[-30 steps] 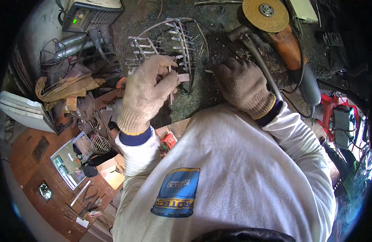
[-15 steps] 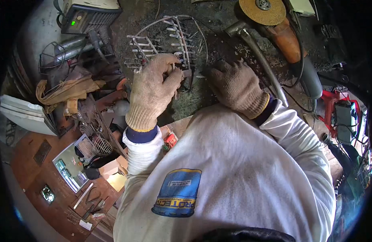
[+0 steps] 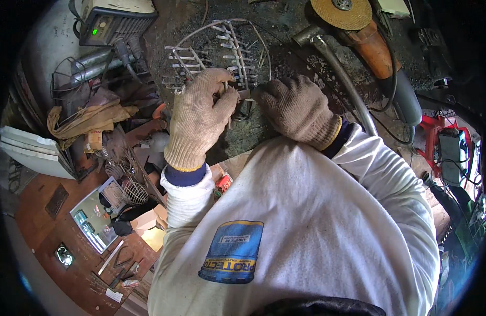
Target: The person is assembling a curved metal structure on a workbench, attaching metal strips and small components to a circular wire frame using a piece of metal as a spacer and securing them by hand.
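On the dark worktop lies a metal frame (image 3: 235, 50), a curved rod outline with rows of short rods fixed across inner bars. My left hand (image 3: 201, 113), in a beige knitted glove, is closed at the frame's near end, pinching a thin metal rod (image 3: 226, 86) between thumb and fingers. A small flat metal piece (image 3: 244, 95) sits between my two hands, by the frame's near tip. My right hand (image 3: 301, 110), in a browner glove, is closed with its knuckles up beside that piece. What its fingers hold is hidden; a thin pale tip shows at their left.
An angle grinder (image 3: 377, 58) with a tan disc lies at the right, beside a bent steel pipe (image 3: 343, 76). A welding machine (image 3: 116, 23) with a green display stands at the far left. Cloth (image 3: 87, 113) and metal scraps crowd the left; a red stand (image 3: 432, 142) is at the right.
My right hand has moved left and slightly up, closer to the flat metal piece and my left hand. The left hand and the frame have stayed almost still.
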`<action>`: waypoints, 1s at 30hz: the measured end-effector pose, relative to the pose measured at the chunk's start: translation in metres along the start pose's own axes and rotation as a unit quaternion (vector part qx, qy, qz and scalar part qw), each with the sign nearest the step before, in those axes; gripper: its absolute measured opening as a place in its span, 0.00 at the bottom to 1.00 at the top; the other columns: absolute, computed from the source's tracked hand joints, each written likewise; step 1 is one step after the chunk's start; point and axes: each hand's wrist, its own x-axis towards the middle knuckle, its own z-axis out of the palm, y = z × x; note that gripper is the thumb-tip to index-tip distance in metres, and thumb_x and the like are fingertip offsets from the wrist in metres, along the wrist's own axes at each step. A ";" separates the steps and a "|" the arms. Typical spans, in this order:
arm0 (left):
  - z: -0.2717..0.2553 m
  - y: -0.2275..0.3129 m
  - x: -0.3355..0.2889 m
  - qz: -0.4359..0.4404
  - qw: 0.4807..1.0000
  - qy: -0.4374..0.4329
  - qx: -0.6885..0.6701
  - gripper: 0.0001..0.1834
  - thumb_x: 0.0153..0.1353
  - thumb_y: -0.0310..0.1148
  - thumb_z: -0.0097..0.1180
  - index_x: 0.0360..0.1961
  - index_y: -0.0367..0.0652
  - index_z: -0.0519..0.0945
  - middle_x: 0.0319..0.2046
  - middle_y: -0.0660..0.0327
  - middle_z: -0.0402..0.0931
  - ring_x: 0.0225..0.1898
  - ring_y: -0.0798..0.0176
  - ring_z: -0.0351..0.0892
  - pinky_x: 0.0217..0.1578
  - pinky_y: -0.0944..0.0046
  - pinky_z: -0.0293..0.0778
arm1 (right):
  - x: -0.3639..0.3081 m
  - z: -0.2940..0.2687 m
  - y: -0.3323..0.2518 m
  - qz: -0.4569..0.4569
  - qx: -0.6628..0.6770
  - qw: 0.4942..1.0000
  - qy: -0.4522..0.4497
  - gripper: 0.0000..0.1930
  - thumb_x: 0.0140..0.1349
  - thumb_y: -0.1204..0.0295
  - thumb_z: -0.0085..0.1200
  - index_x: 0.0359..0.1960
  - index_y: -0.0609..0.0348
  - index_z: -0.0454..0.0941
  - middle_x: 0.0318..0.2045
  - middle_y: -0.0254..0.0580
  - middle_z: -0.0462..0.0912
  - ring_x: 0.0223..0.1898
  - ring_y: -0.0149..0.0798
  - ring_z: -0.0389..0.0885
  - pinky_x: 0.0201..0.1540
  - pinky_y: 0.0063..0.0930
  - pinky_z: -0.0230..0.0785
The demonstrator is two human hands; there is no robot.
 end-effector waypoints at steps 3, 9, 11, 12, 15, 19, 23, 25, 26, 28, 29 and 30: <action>-0.002 0.005 0.000 -0.037 0.999 -0.012 -0.016 0.14 0.62 0.24 0.64 0.49 0.39 0.80 0.25 0.56 0.78 0.19 0.61 0.80 0.24 0.61 0.73 | 0.002 -0.005 -0.004 -0.004 -0.004 1.000 0.004 0.16 0.63 0.64 0.57 0.51 0.50 0.85 0.40 0.42 0.85 0.38 0.48 0.86 0.37 0.44 0.79; -0.006 0.007 0.002 0.002 1.000 -0.015 0.015 0.13 0.63 0.24 0.63 0.49 0.38 0.80 0.25 0.57 0.80 0.21 0.64 0.81 0.24 0.62 0.74 | 0.001 -0.005 -0.008 -0.002 -0.027 1.000 -0.012 0.15 0.65 0.63 0.56 0.49 0.53 0.86 0.38 0.45 0.85 0.37 0.49 0.87 0.35 0.44 0.81; -0.008 0.012 0.000 -0.126 0.989 -0.031 -0.072 0.11 0.66 0.23 0.61 0.49 0.38 0.80 0.25 0.58 0.80 0.22 0.66 0.82 0.25 0.63 0.75 | -0.002 -0.008 -0.008 0.020 -0.029 0.999 -0.027 0.15 0.65 0.63 0.56 0.49 0.53 0.86 0.39 0.45 0.86 0.37 0.50 0.88 0.36 0.44 0.81; -0.011 0.012 -0.002 -0.125 0.989 -0.031 -0.074 0.11 0.66 0.23 0.61 0.49 0.38 0.80 0.25 0.58 0.80 0.22 0.66 0.82 0.25 0.63 0.75 | -0.003 -0.014 -0.006 0.044 -0.030 0.996 -0.075 0.15 0.65 0.64 0.56 0.50 0.54 0.86 0.40 0.46 0.86 0.37 0.50 0.88 0.37 0.44 0.82; -0.017 0.011 -0.009 -0.125 0.984 -0.055 -0.113 0.12 0.68 0.24 0.60 0.51 0.33 0.78 0.26 0.59 0.82 0.27 0.70 0.83 0.27 0.67 0.76 | -0.013 -0.015 -0.002 0.068 -0.033 0.994 -0.085 0.16 0.65 0.65 0.55 0.51 0.54 0.85 0.42 0.47 0.87 0.38 0.51 0.89 0.38 0.45 0.82; -0.012 0.011 -0.013 -0.145 0.981 -0.090 -0.093 0.13 0.68 0.24 0.59 0.52 0.33 0.78 0.26 0.57 0.83 0.27 0.68 0.84 0.27 0.66 0.76 | -0.016 -0.011 -0.002 0.091 -0.004 0.992 -0.088 0.17 0.65 0.66 0.55 0.54 0.55 0.84 0.44 0.47 0.87 0.40 0.51 0.89 0.39 0.45 0.82; -0.005 0.009 -0.015 -0.109 0.990 -0.056 -0.062 0.13 0.65 0.27 0.65 0.50 0.42 0.81 0.24 0.60 0.79 0.22 0.66 0.81 0.24 0.63 0.74 | -0.020 -0.002 -0.002 0.052 0.029 0.998 -0.024 0.18 0.64 0.66 0.56 0.53 0.55 0.84 0.45 0.47 0.86 0.40 0.51 0.89 0.39 0.45 0.82; -0.003 0.003 -0.015 -0.085 0.994 -0.046 -0.045 0.13 0.64 0.27 0.66 0.50 0.42 0.81 0.24 0.60 0.79 0.23 0.65 0.82 0.25 0.63 0.74 | -0.020 0.000 -0.005 0.071 0.040 0.996 -0.021 0.17 0.63 0.65 0.57 0.52 0.55 0.85 0.45 0.47 0.86 0.40 0.51 0.88 0.41 0.46 0.82; -0.002 0.000 -0.015 -0.063 0.997 -0.035 -0.028 0.14 0.63 0.28 0.67 0.50 0.43 0.81 0.24 0.59 0.79 0.23 0.63 0.82 0.26 0.62 0.75 | -0.020 0.001 -0.005 0.072 0.040 0.996 -0.019 0.17 0.63 0.65 0.57 0.52 0.55 0.85 0.45 0.47 0.86 0.40 0.51 0.88 0.41 0.46 0.82; 0.000 -0.003 -0.016 -0.054 0.998 -0.032 -0.019 0.15 0.62 0.27 0.67 0.49 0.43 0.82 0.25 0.59 0.79 0.24 0.61 0.82 0.28 0.60 0.75 | -0.019 0.003 -0.005 0.047 0.035 0.998 -0.010 0.17 0.62 0.65 0.57 0.52 0.55 0.85 0.45 0.46 0.86 0.40 0.51 0.87 0.43 0.46 0.82; 0.001 -0.004 -0.016 -0.045 0.999 -0.027 -0.011 0.15 0.61 0.27 0.68 0.49 0.43 0.82 0.25 0.58 0.79 0.25 0.59 0.83 0.29 0.59 0.76 | -0.018 0.003 -0.007 0.053 0.044 0.998 -0.014 0.17 0.63 0.65 0.56 0.51 0.54 0.85 0.44 0.46 0.86 0.40 0.51 0.87 0.43 0.46 0.82; 0.001 -0.003 -0.015 -0.044 0.999 -0.028 -0.011 0.15 0.61 0.27 0.68 0.49 0.43 0.82 0.25 0.58 0.79 0.25 0.59 0.83 0.29 0.59 0.76 | -0.017 0.003 -0.008 0.059 0.052 0.997 -0.017 0.17 0.63 0.65 0.56 0.51 0.54 0.85 0.43 0.45 0.86 0.40 0.51 0.87 0.44 0.46 0.81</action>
